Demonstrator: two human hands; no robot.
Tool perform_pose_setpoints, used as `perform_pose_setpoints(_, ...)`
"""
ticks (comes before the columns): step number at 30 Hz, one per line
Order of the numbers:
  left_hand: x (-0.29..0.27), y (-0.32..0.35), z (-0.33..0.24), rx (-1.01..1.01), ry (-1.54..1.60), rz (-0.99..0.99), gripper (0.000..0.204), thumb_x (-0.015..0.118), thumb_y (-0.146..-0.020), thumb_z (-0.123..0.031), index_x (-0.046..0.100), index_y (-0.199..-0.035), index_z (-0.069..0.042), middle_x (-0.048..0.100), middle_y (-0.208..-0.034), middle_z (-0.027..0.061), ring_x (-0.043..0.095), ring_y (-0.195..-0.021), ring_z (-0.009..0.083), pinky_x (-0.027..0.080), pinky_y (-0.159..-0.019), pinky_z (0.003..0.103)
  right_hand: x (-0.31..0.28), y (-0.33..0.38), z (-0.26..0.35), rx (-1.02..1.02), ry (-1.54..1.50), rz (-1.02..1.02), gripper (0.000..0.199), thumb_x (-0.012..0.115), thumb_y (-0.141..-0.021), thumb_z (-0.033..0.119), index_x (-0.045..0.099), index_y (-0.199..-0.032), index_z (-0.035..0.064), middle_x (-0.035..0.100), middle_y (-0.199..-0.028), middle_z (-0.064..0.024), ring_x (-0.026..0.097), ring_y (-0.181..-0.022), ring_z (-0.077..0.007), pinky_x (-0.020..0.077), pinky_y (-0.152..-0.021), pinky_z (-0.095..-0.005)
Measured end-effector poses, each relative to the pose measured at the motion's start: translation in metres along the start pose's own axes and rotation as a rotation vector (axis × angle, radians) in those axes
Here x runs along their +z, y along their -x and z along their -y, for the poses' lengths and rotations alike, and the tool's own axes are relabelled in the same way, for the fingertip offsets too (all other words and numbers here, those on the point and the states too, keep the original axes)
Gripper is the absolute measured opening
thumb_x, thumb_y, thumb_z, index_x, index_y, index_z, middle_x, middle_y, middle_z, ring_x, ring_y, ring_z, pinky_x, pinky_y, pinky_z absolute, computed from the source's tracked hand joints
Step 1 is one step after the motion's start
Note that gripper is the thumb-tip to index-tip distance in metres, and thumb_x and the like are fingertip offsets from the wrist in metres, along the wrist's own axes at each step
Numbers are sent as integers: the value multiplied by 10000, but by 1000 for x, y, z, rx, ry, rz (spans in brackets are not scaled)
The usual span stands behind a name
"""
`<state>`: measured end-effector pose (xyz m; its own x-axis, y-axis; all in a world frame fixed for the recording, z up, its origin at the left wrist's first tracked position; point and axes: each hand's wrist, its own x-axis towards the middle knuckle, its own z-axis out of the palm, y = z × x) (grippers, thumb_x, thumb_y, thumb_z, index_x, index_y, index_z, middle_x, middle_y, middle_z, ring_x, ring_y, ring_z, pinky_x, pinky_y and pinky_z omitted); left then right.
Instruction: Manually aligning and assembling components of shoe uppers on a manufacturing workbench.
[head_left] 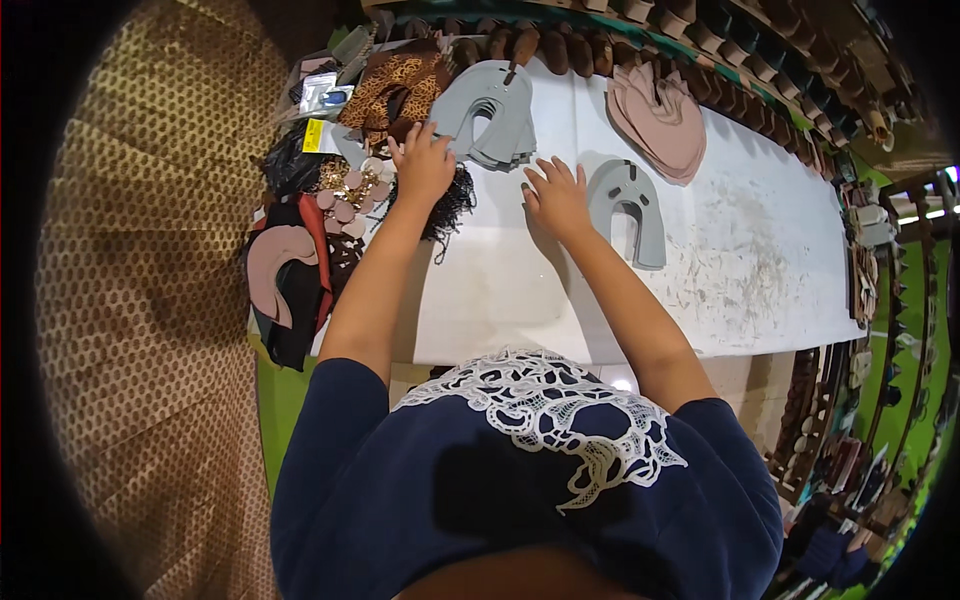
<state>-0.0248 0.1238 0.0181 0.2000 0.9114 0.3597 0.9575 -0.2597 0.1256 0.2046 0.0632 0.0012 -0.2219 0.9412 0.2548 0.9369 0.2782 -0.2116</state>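
I see my left hand (425,165) spread flat, holding nothing, beside the grey cut-piece stack (492,115). My right hand (556,198) lies open, fingertips touching a single grey piece (628,205) set apart on the white tabletop (760,250), probably for separate handling.

At upper centre, the left hand (424,165) covers part of the grey stack (492,115); the brown shapes (560,48) along the desk's (520,290) far edge blur together.
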Motion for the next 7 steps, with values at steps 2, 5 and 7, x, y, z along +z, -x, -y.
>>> perform_pose_setpoints(2, -3, -6, 16, -22, -44, -51, 216, 621, -786, -218, 666, -994, -183, 507, -1249, 51, 393, -1242, 255, 140, -1031, 629, 4, -13, 8, -40, 21, -7, 361, 570, -836, 269, 565, -1181, 165, 489, -1280, -56, 384, -1252, -262, 226, -1034, -572)
perform_pose_setpoints(5, -12, -16, 28, 60, -95, -3, 211, 649, -765, -196, 672, -975, -192, 508, -1249, 39, 395, -1241, 247, 129, -1034, 633, 6, -30, 14, -71, 60, -3, 369, 598, -815, 278, 577, -1167, 173, 490, -1280, -55, 369, -1264, -266, 224, -1039, -565)
perform_pose_setpoints(7, -11, -25, 35, 137, -152, 18, 218, 679, -737, -188, 678, -955, -200, 501, -1268, 46, 394, -1244, 238, 122, -1034, 642, 7, -41, 17, -92, 92, 3, 406, 646, -774, 256, 578, -1166, 178, 490, -1282, -52, 349, -1280, -257, 223, -1042, -563)
